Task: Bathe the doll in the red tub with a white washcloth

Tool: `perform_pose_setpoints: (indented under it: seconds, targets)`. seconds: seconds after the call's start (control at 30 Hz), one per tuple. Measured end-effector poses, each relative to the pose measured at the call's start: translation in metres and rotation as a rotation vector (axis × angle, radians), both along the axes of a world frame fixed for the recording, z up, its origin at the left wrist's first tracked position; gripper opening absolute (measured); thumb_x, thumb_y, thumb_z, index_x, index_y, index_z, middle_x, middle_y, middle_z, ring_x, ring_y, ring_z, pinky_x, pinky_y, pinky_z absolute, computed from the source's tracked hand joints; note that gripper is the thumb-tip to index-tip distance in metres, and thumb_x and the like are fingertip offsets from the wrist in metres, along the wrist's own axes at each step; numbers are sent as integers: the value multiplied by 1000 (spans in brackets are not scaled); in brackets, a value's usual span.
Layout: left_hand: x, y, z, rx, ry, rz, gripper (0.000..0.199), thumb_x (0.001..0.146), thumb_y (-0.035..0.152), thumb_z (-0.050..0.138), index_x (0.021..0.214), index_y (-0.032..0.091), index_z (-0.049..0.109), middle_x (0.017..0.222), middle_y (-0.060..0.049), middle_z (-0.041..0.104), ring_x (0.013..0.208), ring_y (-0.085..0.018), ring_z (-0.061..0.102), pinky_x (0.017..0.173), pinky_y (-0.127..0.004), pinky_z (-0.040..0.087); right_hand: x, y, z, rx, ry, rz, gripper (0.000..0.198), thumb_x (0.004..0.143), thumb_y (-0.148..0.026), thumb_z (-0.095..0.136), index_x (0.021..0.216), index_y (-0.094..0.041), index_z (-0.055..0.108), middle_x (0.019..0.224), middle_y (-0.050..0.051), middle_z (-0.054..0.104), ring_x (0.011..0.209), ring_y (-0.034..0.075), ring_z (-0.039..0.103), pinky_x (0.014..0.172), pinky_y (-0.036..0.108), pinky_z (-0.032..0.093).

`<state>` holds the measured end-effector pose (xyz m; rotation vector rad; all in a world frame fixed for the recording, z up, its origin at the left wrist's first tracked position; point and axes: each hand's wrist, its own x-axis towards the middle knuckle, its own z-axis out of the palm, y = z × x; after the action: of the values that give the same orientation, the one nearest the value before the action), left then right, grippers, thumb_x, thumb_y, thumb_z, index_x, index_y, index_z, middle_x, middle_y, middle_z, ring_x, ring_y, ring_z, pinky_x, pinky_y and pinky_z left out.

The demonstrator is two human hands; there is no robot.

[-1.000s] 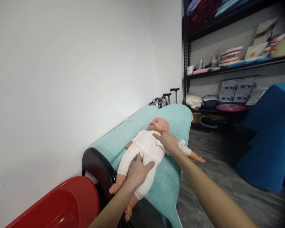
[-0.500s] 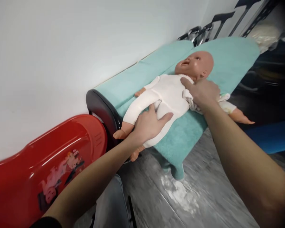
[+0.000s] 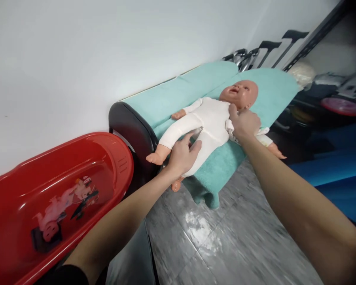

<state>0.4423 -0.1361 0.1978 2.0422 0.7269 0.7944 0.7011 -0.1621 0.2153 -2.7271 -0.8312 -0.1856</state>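
The baby doll [image 3: 211, 123] in white lies on its back, the teal towel [image 3: 224, 168] beneath it; the left hand [image 3: 183, 153] is between the doll's legs, thumb and forefinger parted; the right hand [image 3: 247, 123] touches the doll's chest beside its neck, fingers bent; with fingertips partly hidden, I cannot tell whether either hand truly grasps it; a red tub [image 3: 120, 154] stands past the doll's feet; dark cane handles [image 3: 295, 35] rise beyond its head.
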Motion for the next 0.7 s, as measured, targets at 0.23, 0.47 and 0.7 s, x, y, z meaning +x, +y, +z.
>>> perform_pose_setpoints:
  seconds: [0.23, 0.47, 0.7]
  targets:
    - [-33, -22, -4, 131, -6, -72, 32, 99, 31, 50, 125, 16, 62, 118, -10, 66, 114, -22, 61, 103, -36, 48, -9, -2, 8, 103, 49, -86, 67, 104, -51, 26, 108, -1, 71, 105, 29, 70, 101, 32, 67, 83, 35, 44]
    - [-71, -56, -18, 135, -36, 19, 43, 96, 33, 59, 136, 18, 57, 131, -9, 59, 123, -20, 57, 107, -33, 50, -7, 0, 4, 116, 14, -125, 67, 102, -49, 26, 108, -3, 74, 101, 29, 72, 102, 38, 69, 83, 43, 50]
    - [-74, -59, -21, 369, -127, 121, 24, 86, 21, 69, 110, 20, 66, 112, -6, 67, 106, -21, 64, 97, -37, 55, -10, 0, 6, 110, 9, -144, 65, 102, -48, 28, 108, -3, 74, 101, 29, 72, 102, 37, 70, 84, 41, 50]
